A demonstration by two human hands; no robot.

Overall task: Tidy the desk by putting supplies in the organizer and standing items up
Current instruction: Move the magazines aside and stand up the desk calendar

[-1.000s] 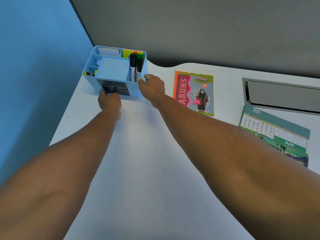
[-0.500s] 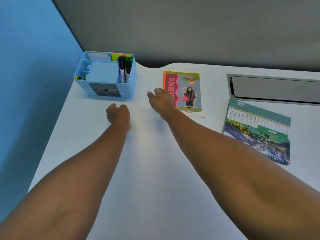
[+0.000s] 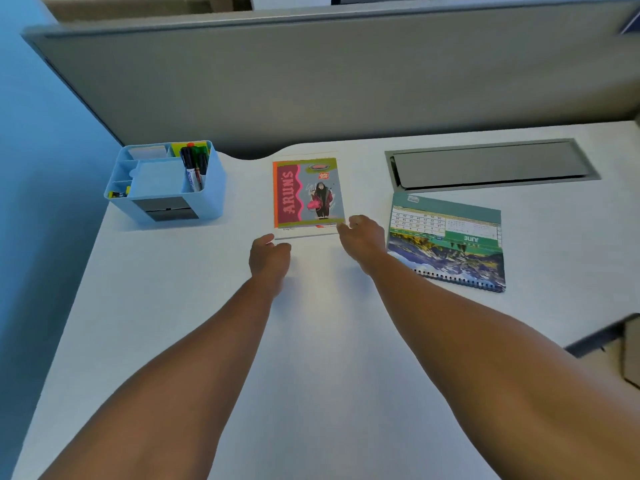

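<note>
A light blue organizer (image 3: 211,188) stands at the desk's back left with markers (image 3: 194,166), sticky notes and small supplies inside. A colourful notebook (image 3: 308,195) lies flat mid-desk. My left hand (image 3: 268,259) hovers at its near left corner, fingers curled and holding nothing. My right hand (image 3: 363,239) is at its near right corner, fingertips touching the edge, fingers loosely apart. A green desk calendar (image 3: 446,242) lies flat to the right.
A grey cable-tray lid (image 3: 491,164) is set into the white desk (image 3: 311,341) at the back right. A grey partition (image 3: 311,81) runs behind the desk and a blue wall (image 3: 41,168) closes the left side.
Both hands left the organizer and moved right to the notebook's near edge. The view shifted so the organizer now sits farther left.
</note>
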